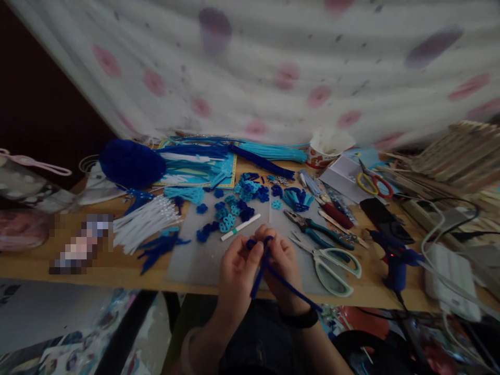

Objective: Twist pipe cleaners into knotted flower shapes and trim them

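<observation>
Head cam: left hand [237,271] & right hand [283,260] both pinched shut on dark blue pipe cleaner [265,260], looped over the table [117,268] edge. Prob light, bendy, fuzzy w/ wire core; best gripped near the loop.

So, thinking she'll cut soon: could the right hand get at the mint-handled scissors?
Probably yes: the scissors lie uncovered just beside the right hand, though it's pinching the blue pipe cleaner.
</observation>
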Demonstrator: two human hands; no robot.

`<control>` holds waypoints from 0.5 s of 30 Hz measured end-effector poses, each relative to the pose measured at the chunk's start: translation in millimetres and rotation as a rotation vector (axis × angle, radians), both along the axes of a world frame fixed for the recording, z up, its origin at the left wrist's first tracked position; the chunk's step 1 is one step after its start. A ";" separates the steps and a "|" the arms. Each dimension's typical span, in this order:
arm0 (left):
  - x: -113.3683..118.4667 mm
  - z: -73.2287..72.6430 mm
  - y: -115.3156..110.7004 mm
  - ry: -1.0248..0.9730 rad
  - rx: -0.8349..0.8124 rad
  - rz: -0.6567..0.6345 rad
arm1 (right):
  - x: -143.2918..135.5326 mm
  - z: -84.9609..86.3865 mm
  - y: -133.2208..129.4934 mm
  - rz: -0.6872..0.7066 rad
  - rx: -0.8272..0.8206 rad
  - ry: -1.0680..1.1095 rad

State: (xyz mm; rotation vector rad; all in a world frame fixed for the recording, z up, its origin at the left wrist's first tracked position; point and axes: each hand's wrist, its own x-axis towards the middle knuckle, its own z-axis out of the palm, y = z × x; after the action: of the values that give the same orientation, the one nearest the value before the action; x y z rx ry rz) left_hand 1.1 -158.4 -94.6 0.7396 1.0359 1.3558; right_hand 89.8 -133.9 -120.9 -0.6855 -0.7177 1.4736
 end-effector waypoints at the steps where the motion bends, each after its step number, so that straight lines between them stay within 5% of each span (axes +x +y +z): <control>1: -0.7 2.0 -0.3 0.014 0.008 -0.007 | 0.3 0.3 0.1 -0.024 0.013 -0.034; 15: -8.0 7.5 9.7 0.246 0.029 -0.166 | 15.1 5.6 4.5 -0.477 0.341 -0.732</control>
State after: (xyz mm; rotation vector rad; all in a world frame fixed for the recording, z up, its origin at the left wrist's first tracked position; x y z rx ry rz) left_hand -6.9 -148.8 -87.0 1.0106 1.1220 1.1592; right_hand 104.9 -129.4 -115.2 -1.0510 -1.2249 0.6181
